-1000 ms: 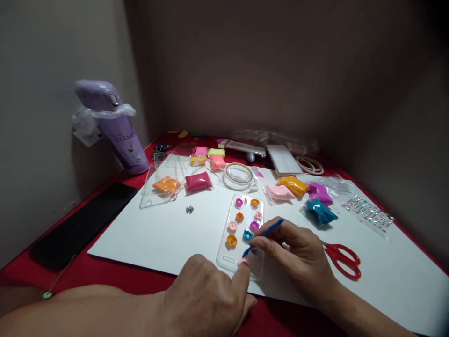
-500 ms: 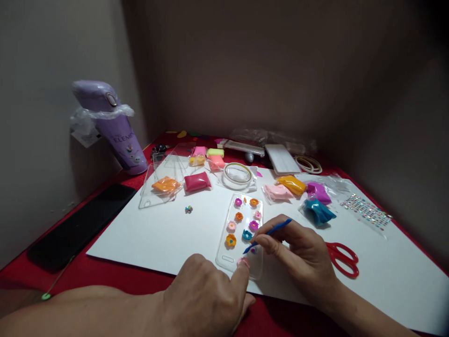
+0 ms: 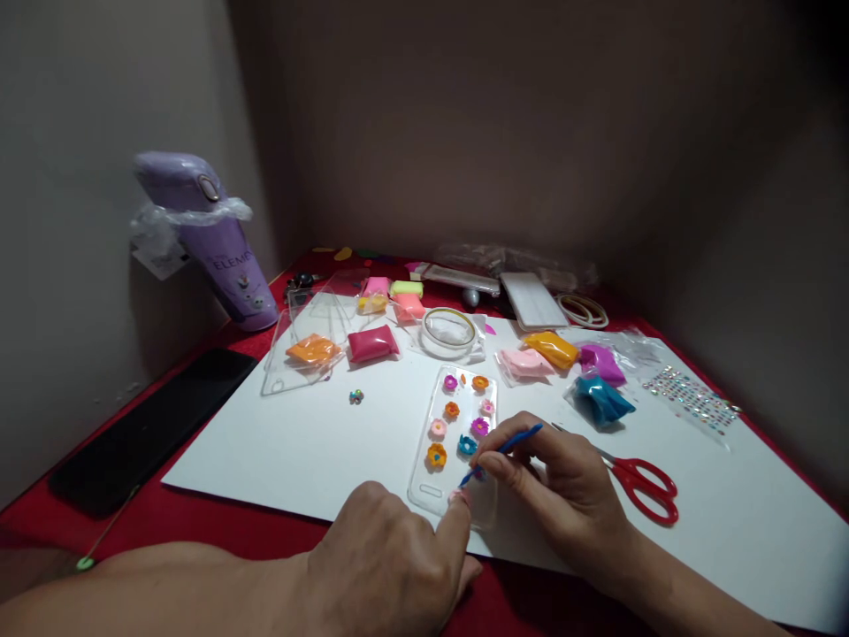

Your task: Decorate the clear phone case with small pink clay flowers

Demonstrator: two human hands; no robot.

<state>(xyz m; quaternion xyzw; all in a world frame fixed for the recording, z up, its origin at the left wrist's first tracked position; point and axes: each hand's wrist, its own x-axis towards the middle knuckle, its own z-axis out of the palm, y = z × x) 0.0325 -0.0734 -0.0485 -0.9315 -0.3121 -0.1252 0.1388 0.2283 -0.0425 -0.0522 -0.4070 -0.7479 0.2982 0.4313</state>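
A clear phone case [image 3: 457, 442] dotted with several small clay flowers lies on a white sheet [image 3: 318, 442]. My right hand [image 3: 563, 495] pinches a thin blue tool [image 3: 500, 451], whose tip touches a small flower at the case's near right part. My left hand [image 3: 391, 562] is curled, its forefinger stretched out and pressing the near edge of the case.
Bagged clay lumps lie behind: orange [image 3: 313, 349], magenta [image 3: 373, 343], pink [image 3: 527, 363], yellow-orange [image 3: 554, 349], purple [image 3: 602, 363], teal [image 3: 600, 398]. Red scissors [image 3: 640, 487] lie right of my hand. A tape ring [image 3: 451, 327], gem stickers [image 3: 693, 398], purple bottle [image 3: 216, 239] and black phone [image 3: 152, 425] stand around.
My right hand shifted the blue tool slightly, tip staying at the small flower. My left forefinger keeps pressing the case.
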